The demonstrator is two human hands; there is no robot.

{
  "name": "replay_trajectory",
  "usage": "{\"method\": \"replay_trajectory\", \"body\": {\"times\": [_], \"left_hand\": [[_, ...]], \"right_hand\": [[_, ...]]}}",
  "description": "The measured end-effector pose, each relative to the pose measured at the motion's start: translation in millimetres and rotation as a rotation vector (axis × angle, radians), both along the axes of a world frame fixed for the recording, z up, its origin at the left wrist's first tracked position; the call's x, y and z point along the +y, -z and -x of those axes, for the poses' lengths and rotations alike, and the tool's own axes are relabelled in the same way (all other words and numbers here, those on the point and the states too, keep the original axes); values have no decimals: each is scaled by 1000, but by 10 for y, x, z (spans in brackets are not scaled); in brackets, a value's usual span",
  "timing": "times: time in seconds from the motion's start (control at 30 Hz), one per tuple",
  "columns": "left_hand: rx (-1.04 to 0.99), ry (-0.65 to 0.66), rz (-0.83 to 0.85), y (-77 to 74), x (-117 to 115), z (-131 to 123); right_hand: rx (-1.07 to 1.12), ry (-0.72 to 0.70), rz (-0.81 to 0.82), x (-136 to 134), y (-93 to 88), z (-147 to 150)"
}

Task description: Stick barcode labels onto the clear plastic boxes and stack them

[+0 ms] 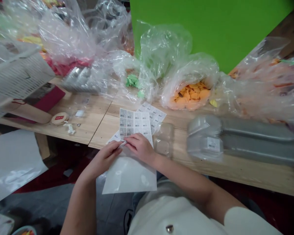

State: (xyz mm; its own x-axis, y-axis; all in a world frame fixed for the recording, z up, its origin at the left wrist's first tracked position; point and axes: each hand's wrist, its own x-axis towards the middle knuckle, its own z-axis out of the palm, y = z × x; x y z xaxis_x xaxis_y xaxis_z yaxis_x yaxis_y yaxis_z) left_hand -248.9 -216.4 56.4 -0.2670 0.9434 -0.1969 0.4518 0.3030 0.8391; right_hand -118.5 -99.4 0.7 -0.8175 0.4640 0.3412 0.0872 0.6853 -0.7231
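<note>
A sheet of small barcode labels (134,123) lies at the wooden table's near edge, its lower backing paper (129,174) hanging over the edge. My left hand (105,158) pinches the sheet's lower edge with curled fingers. My right hand (139,146) rests on the sheet beside it, fingers bent and pressing at the same spot. A second label sheet (154,113) lies behind the first. A clear empty plastic clamshell box (163,138) stands just right of my right hand.
A stack of grey-looking clamshell boxes (235,138), one labelled, lies to the right. Clear bags behind hold orange pieces (191,94) and green pieces (131,80). At the left are a round tape roll (59,118), a red box (47,99) and white paper (12,160) below the table (93,111).
</note>
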Motion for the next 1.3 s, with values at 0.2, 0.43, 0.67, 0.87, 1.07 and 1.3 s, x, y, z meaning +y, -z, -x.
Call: {"method": "replay_trajectory", "body": {"times": [0.2,0.43,0.67,0.87,1.07,1.3], "left_hand": [[-196,-43,144,-156,53,-54],[-26,-15,78,-114,107,-28],[120,105,57,-157,104,-47],[202,-91,165,168,130,268],[754,-264,105,199,195,362],[161,153,57,-72,143,-486]], "right_hand": [[33,-91,-51,127,-79,-101],[86,9,49,104,-12,-57],[107,-17,242,172,2,-40],[200,454,588,354,98,24],[272,629,285,414,-80,-436],[276,525,-204,74,-389,-884]]}}
